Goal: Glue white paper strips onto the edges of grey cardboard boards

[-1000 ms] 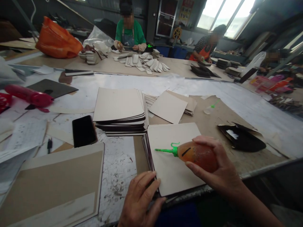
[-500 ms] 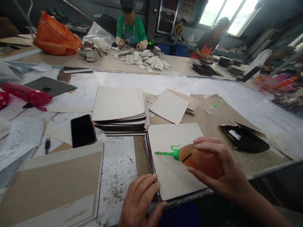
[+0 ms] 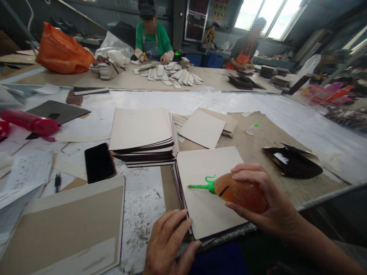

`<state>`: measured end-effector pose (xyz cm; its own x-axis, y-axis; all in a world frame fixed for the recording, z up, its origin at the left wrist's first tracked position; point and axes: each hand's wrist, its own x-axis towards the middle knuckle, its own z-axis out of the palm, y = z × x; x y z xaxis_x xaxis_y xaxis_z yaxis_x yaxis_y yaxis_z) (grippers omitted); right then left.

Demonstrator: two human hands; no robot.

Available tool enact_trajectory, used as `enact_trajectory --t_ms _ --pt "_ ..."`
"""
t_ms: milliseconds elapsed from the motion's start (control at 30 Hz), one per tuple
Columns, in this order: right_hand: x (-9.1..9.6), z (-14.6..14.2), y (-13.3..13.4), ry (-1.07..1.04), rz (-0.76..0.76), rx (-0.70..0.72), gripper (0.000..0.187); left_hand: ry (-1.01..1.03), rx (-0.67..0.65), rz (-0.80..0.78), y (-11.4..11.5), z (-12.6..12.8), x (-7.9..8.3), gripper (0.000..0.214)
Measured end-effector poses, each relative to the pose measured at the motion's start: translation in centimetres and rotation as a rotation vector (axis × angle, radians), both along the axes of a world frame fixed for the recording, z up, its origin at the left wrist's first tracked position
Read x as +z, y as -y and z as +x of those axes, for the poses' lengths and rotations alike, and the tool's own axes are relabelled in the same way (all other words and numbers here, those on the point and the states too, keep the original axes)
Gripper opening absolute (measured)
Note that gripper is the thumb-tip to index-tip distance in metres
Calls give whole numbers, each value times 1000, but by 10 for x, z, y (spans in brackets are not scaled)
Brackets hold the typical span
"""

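My right hand (image 3: 266, 194) is wrapped round an orange squeeze bottle (image 3: 239, 193) with a green nozzle. The bottle lies nearly level, its nozzle pointing left above the near stack of pale boards (image 3: 206, 164). Whether the tip touches the top board I cannot tell. At the stack's lower left edge rests my left hand (image 3: 169, 240), fingers stretched out and thumb apart, holding nothing. Behind it, a taller stack of dark-edged boards (image 3: 140, 128) adjoins the near one.
Left of the stacks lie a phone (image 3: 99, 162), a pen (image 3: 57, 182) and a large board (image 3: 69, 229). To the right are a dark folded piece (image 3: 292, 162) and a small green-tipped bottle (image 3: 252, 129). Co-workers sit beyond, one in a green top (image 3: 166, 36) behind white pieces (image 3: 169, 72).
The view has shifted slightly, so the background sits a little further left. Both hands and the bottle keep nearly the same place over the near stack.
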<state>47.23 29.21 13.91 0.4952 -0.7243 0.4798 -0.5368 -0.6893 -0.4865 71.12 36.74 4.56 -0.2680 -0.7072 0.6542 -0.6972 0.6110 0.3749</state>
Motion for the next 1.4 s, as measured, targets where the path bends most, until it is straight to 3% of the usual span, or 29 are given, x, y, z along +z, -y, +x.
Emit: enact_trajectory --t_ms 200,667,1033,1400 --pt "1 7 5 24 -48 -41 47 -17 7 1 -1 -2 0 32" --pt "6 25 22 -16 -149 44 45 -13 -5 15 -2 -2 0 34" --pt "9 5 -7 -67 -33 27 48 -43 52 -7 -4 -4 7 23" --pt "16 -12 -42 -100 97 24 52 -113 30 30 -5 -10 11 21"
